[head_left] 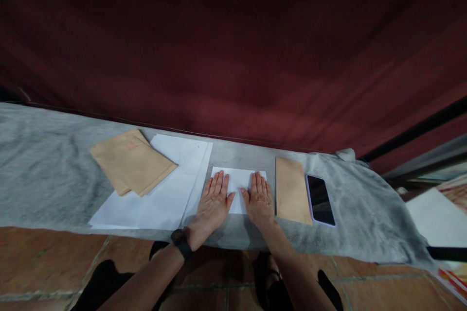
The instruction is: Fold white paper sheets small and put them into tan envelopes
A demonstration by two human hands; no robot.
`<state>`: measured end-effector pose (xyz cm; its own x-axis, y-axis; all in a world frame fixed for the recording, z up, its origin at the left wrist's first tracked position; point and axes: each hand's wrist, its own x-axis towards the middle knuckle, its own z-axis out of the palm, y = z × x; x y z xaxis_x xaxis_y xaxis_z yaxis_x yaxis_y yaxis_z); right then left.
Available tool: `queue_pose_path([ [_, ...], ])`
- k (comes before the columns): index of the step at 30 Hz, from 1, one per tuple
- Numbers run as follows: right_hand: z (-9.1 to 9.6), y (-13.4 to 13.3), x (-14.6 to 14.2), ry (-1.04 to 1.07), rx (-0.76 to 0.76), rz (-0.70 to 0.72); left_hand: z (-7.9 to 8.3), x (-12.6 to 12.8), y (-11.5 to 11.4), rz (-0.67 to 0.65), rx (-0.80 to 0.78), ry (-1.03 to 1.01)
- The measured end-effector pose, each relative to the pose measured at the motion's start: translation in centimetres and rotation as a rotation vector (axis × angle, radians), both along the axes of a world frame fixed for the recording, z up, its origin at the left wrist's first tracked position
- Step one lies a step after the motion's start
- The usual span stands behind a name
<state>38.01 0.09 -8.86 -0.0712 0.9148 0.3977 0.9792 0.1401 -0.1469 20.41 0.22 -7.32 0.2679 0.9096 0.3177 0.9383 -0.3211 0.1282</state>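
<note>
A small folded white paper [239, 180] lies on the grey cloth-covered table [44, 175], near its front edge. My left hand [213, 201] lies flat on the paper's left part, fingers stretched out and together. My right hand [260, 198] lies flat on its right part, fingers also stretched out. Neither hand holds anything. A black watch [181, 243] sits on my left wrist.
Left of my hands a stack of white sheets [160, 189] carries two brown envelopes [131, 161]. To the right lie another brown envelope [292, 190] and a dark phone [320, 200]. A dark red curtain [233, 43] hangs behind the table. Tiled floor shows below.
</note>
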Motion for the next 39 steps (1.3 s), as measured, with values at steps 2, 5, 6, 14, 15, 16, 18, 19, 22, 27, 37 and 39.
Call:
queue_pose_path([
  [2, 0.1, 0.0, 0.1, 0.011, 0.012, -0.003, 0.0, -0.3, -0.1, -0.007, 0.006, -0.016],
  [5, 0.6, -0.4, 0.1, 0.036, 0.01, -0.007, 0.1, -0.4, -0.6, -0.014, 0.015, -0.034],
  [6, 0.9, -0.6, 0.1, 0.046, 0.003, 0.001, 0.2, -0.3, -1.0, -0.02, 0.016, -0.036],
  [14, 1.7, -4.3, -1.3, 0.071, -0.149, 0.261, 0.3, 1.2, -4.9, -0.192, -0.002, 0.03],
  [15, 1.6, -4.6, -1.3, 0.053, -0.161, 0.26, 0.4, 1.2, -5.1, -0.2, -0.012, 0.039],
  [16, 1.5, -4.7, -1.2, 0.031, -0.166, 0.251, 0.5, 1.1, -5.2, -0.21, -0.026, 0.045],
  [18, 1.4, -4.8, -0.7, -0.011, -0.154, 0.235, 0.9, 0.9, -5.3, -0.231, -0.061, 0.045],
  [19, 1.4, -4.8, -0.4, -0.027, -0.14, 0.228, 1.1, 0.7, -5.4, -0.239, -0.079, 0.04],
  [22, 1.1, -4.7, 0.5, -0.046, -0.087, 0.219, 1.8, 0.3, -5.6, -0.254, -0.123, 0.017],
  [27, 0.6, -4.8, 1.3, -0.043, -0.037, 0.188, 2.4, -0.2, -5.9, -0.294, -0.134, 0.021],
  [37, 0.3, -5.1, 1.8, -0.059, -0.008, 0.149, 2.7, -0.2, -6.0, -0.29, -0.124, 0.054],
  [39, 0.6, -4.9, 1.6, -0.037, -0.012, 0.142, 2.7, -0.2, -5.9, -0.293, -0.128, 0.047],
])
